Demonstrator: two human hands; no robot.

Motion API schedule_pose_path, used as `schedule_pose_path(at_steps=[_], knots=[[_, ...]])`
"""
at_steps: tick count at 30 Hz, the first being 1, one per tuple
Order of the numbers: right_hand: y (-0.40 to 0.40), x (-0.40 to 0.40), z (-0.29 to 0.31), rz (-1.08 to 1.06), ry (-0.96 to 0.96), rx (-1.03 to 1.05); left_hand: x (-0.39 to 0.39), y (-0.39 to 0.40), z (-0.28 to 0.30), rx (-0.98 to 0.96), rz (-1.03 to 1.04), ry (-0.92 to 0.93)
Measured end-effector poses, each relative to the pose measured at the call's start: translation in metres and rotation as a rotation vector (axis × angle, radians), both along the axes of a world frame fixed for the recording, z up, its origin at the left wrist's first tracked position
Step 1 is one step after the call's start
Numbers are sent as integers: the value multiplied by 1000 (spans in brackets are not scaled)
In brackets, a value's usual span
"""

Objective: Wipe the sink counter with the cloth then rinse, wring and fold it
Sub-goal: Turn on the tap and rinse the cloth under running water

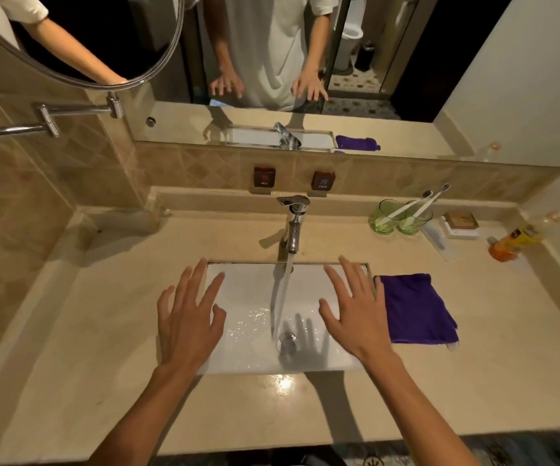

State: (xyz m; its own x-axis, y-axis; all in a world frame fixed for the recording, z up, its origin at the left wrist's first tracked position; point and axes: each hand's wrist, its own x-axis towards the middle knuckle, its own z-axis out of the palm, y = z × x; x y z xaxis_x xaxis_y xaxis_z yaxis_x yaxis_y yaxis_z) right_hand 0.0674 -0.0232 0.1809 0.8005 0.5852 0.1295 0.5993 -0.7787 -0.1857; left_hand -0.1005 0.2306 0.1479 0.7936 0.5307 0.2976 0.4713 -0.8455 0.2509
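A purple cloth [416,307] lies folded flat on the beige counter [103,331], just right of the white sink [248,351]. Water runs from the chrome faucet [292,223] into the basin. My left hand [188,317] hovers over the sink's left edge with fingers spread and holds nothing. Over the sink's right side my right hand [356,311] is spread too, empty, a short way left of the cloth and apart from it.
Two green glasses with toothbrushes [399,216] stand at the back right, beside a soap box [462,223] and a lying orange bottle [514,240]. A wall mirror and tiled backsplash rise behind the faucet. A round mirror on a chrome arm [46,119] juts out at the left.
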Motion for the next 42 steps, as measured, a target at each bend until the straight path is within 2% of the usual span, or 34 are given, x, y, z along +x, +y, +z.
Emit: schedule_pose_path(at_steps=[7,16,31,42], knots=[[-28,-16,-24,-54,44,-47,-2,-31,-18,6,-42,32],[-75,5,-38,-111,53,-58,30,-83,-22,-43,-92,22],[-208,102,-47,-127,145,-83,146,-220,-34,-139,-158,97],[-260,173,-77,-161,219,-98,214,-296,-70,-259,-118,270]])
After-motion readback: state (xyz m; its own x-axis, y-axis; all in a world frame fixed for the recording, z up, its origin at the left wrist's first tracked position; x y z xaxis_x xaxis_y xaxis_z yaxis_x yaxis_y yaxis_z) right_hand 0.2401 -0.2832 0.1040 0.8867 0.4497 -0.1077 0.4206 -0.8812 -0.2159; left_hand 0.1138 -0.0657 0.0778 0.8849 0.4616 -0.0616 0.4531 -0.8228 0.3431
